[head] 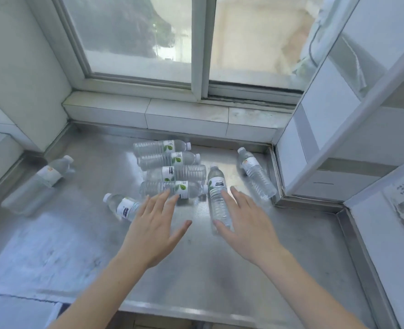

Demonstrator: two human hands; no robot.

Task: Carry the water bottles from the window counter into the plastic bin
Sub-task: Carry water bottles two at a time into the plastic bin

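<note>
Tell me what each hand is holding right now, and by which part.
Nothing is held. The left hand and right hand both reach with fingers spread over the lying water bottles on the steel counter, gripping none.

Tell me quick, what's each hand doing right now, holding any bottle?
Left hand: open, fingers spread above the steel counter, holding nothing.
Right hand: open, fingers spread beside a water bottle, not gripping it.
</note>
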